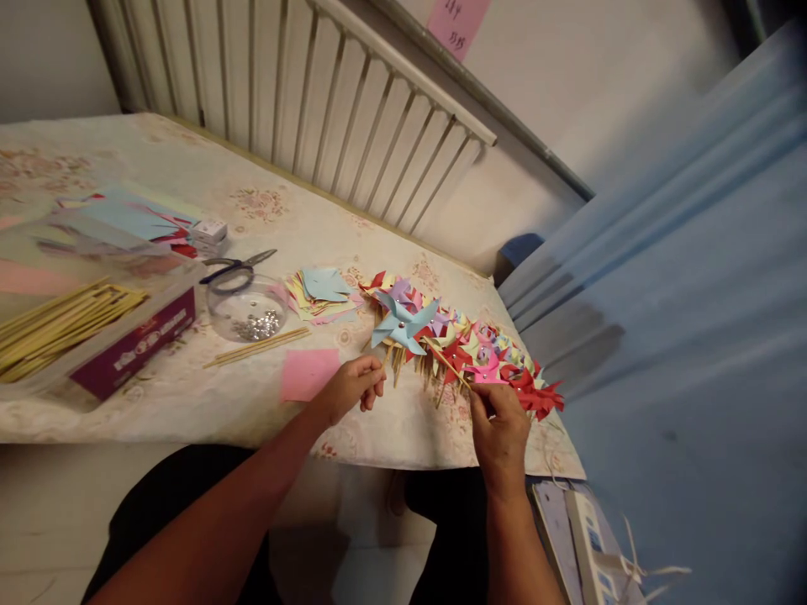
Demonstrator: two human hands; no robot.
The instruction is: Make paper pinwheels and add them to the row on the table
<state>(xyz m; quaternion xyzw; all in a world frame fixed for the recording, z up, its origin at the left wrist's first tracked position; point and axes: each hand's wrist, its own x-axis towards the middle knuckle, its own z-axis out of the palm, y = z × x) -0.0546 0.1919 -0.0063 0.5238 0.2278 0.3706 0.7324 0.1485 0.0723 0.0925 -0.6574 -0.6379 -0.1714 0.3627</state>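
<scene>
My left hand (356, 388) pinches the thin wooden stick (385, 358) of a light blue paper pinwheel (402, 324), low down, maybe so its wings stay free. My right hand (503, 430) pinches a thin tan rod (451, 364) near one end, maybe so the far tip can point. The blue one is up front, by a pile of bright paper pinwheels (484, 353). A clear round dish (216, 323) sits to the left, I think to keep small shiny bits (260, 325) together
</scene>
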